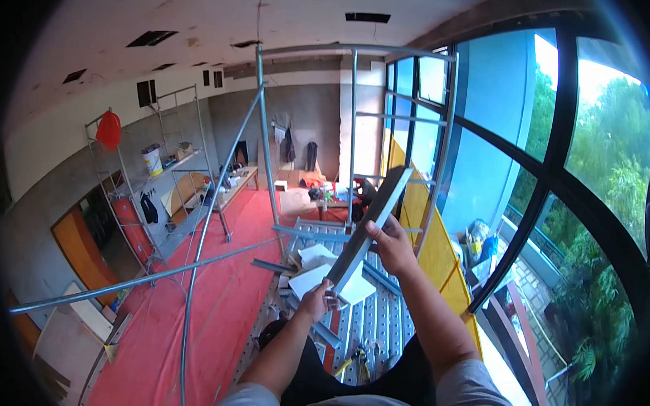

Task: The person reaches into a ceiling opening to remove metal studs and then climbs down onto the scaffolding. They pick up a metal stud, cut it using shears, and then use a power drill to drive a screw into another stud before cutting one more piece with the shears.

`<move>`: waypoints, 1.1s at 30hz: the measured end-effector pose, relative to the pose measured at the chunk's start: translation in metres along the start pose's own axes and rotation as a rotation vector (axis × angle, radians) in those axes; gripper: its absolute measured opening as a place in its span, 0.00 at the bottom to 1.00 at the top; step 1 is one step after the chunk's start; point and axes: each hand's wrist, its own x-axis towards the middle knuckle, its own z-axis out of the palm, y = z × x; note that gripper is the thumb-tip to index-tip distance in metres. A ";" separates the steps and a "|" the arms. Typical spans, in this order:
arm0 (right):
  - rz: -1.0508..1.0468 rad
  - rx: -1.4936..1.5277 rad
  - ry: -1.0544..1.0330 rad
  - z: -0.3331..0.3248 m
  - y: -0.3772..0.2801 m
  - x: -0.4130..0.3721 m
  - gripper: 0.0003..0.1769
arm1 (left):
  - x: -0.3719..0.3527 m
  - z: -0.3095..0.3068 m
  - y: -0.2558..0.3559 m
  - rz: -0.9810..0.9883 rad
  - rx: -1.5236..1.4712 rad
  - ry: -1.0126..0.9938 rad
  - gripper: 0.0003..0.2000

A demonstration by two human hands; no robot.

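Note:
A grey metal channel (373, 217) slants up and away in front of me, held in both hands. My left hand (317, 303) is closed around its lower, nearer end. Higher up, my right hand (391, 247) grips its side, with the thumb on the upper face. Below the channel, white board offcuts (309, 282) and loose metal strips (327, 335) lie on the perforated metal scaffold deck (375, 321). Between my legs is a tool with yellow parts (355, 360), whose kind I cannot make out.
Scaffold tubes (267, 151) frame the deck, and a diagonal brace (143, 281) crosses at left. Yellow sheeting (431, 239) runs along the right, beside tall windows (500, 102). Red sheeting (192, 327) covers the floor below; another scaffold (170, 162) stands at the left wall.

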 end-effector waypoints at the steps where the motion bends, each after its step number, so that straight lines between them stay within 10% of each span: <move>1: 0.002 -0.018 0.006 -0.003 0.002 -0.001 0.26 | -0.003 0.002 0.000 -0.004 0.009 -0.019 0.22; 16: 0.031 -0.202 -0.033 -0.065 0.047 -0.007 0.27 | -0.026 0.023 0.012 0.039 0.181 0.024 0.31; 33: 0.198 0.291 0.147 -0.122 0.085 -0.002 0.24 | -0.016 0.014 0.005 0.053 0.229 0.095 0.23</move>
